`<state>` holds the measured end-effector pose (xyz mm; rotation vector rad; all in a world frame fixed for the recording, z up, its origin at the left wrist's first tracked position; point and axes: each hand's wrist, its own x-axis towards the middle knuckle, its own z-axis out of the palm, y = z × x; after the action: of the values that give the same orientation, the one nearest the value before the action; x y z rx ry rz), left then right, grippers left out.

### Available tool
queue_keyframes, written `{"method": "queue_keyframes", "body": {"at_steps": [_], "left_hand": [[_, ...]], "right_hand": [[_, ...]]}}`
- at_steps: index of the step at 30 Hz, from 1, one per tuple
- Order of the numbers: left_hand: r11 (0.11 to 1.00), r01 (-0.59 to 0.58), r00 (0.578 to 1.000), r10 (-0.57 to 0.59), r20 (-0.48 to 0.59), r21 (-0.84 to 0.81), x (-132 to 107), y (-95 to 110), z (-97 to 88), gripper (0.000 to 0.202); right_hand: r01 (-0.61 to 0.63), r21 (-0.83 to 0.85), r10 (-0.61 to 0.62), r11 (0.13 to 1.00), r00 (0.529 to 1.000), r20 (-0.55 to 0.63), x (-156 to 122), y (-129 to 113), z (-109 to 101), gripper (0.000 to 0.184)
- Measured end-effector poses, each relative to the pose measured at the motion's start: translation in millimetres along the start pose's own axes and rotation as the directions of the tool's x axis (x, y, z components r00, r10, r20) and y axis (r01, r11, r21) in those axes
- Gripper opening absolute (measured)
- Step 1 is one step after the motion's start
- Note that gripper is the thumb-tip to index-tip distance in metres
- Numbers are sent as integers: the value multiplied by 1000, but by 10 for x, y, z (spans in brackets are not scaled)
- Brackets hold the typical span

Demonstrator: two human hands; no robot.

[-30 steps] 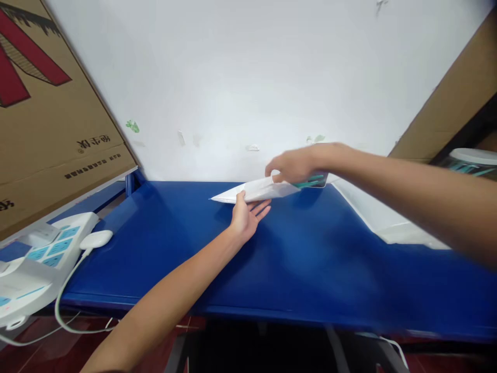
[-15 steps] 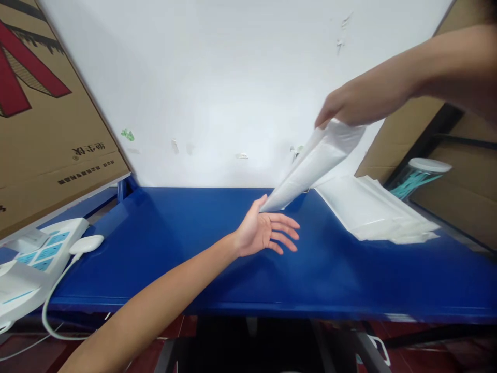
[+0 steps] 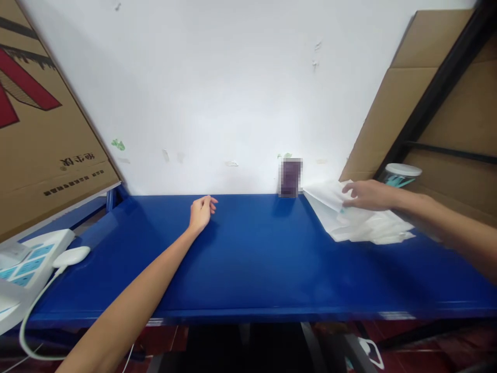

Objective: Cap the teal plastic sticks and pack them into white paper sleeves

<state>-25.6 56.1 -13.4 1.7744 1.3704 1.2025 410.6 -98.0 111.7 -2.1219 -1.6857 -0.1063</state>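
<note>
My left hand (image 3: pixel 201 213) rests near the far edge of the blue table (image 3: pixel 248 259), its fingers loosely bent and slightly apart, holding nothing that I can see. Over at the right, my right hand (image 3: pixel 367 196) hovers over or touches a pile of white plastic bags (image 3: pixel 337 225). Its thumb and forefinger are parted, with no bag visibly pinched between them. The bags lie flat and overlapping, their near ends crumpled. Part of the pile is hidden under the right hand.
Behind the right hand stands a clear jar (image 3: pixel 404 175) with a white lid and teal sticks inside. A blurred dark purple item (image 3: pixel 290 177) leans at the white wall. At left are a power strip (image 3: pixel 39 259), a white charger (image 3: pixel 72 256) with cable, and a large cardboard box (image 3: pixel 46 134).
The folded white plastic bag that my right hand held is out of that hand, which has moved down to the pile. My left hand has moved left and back, its fingers now bent.
</note>
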Motion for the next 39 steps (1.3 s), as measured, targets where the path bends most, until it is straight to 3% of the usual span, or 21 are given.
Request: {"method": "queue_keyframes", "body": {"at_steps": [4,7,9,11,15,18,20,23,33,39], "left_hand": [[971,-63,997,52,53,232,-62,-158,-265,36],[931,-80,997,68,47,356,-86,-213,-368,36],[909,-90,996,76,52,406,-96,-225,-391,37],[891,-106,994,82,74,442,-111,-223,-389,39],[842,-162,981,80,178,514,-167,-194,-351,36],[806,-195,969,72,235,559,-208,-176,-333,31],[793,-213,962,69,263,571,-222,-177,-334,33],[781,-236,953,70,294,578,-216,-196,-340,33],[775,-255,945,75,317,579,-181,-226,-337,30],[773,-283,936,96,338,567,-194,-209,-333,30]], "right_hand": [[10,147,-47,989,967,249,-52,251,33,16],[-43,274,-14,961,979,205,2,399,32,30],[-102,272,61,957,986,153,37,381,127,31],[-98,243,65,965,988,140,50,216,308,28],[153,140,-174,978,973,154,-28,-431,863,28],[211,115,-230,971,956,184,-144,-847,1298,27],[239,99,-253,966,951,177,-210,-966,1506,28],[253,95,-266,963,949,167,-248,-948,1670,25],[215,129,-234,968,958,165,-192,-818,1766,21],[215,210,-233,954,971,62,-159,-787,1391,38]]}}
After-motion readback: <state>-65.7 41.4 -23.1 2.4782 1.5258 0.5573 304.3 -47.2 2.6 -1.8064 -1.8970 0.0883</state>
